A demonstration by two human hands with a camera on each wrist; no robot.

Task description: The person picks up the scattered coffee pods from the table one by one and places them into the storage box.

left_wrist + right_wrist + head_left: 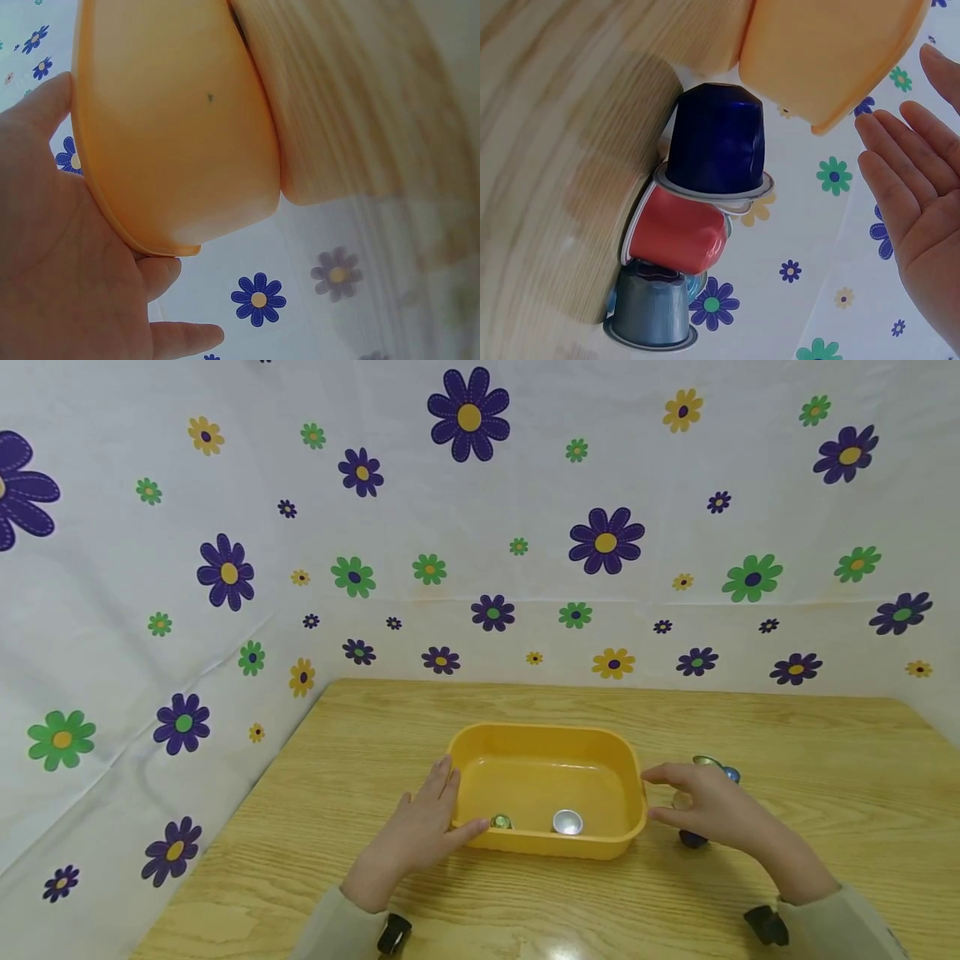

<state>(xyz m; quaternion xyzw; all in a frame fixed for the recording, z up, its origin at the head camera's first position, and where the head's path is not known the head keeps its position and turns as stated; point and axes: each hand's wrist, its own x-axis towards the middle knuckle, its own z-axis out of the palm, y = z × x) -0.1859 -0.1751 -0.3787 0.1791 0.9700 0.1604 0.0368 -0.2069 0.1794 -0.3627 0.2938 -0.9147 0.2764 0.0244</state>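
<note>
A yellow plastic basin [543, 777] sits on the wooden table, holding a green-gold coffee capsule [501, 822] and a silver one [567, 822] along its front wall. My left hand [420, 835] rests against the basin's left end, fingers extended along the rim and thumb over the front corner. At the opposite end is my right hand [712, 802], its fingers spread slightly and holding nothing, fingertips close to the rim. Beneath and beside that hand stand several coffee capsules, among them a dark blue capsule [716, 142], a red capsule [679, 232] and a grey-blue capsule [652, 307].
The wooden table [360, 752] reaches back to a white cloth [450, 502] printed with flowers, which also hangs along the left side. Black straps [393, 933] circle both wrists over light sleeves.
</note>
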